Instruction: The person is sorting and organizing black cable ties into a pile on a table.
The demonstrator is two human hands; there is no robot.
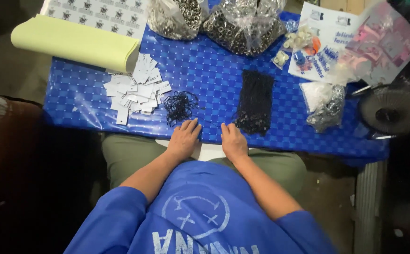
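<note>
Resting flat and empty, both hands [184, 139] [233, 141] flank what looks like tangled black cord [180, 107] on glossy blue cloth [205, 70].

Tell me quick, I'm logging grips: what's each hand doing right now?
Left hand: open, flat on the blue table cover, holding nothing.
Right hand: open, flat beside the black string bundle, holding nothing.

We have one view only, from a camera worn on the head, looking almost straight down over our own chest and lap. Our blue shirt fills the bottom centre of the frame, close to the lens. Both forearms run up from it to the near edge of the blue table [87, 101], which crosses the middle and upper frame at arm's length. The far edge of the table is cut off at the top. Dark floor borders left and right.
</note>
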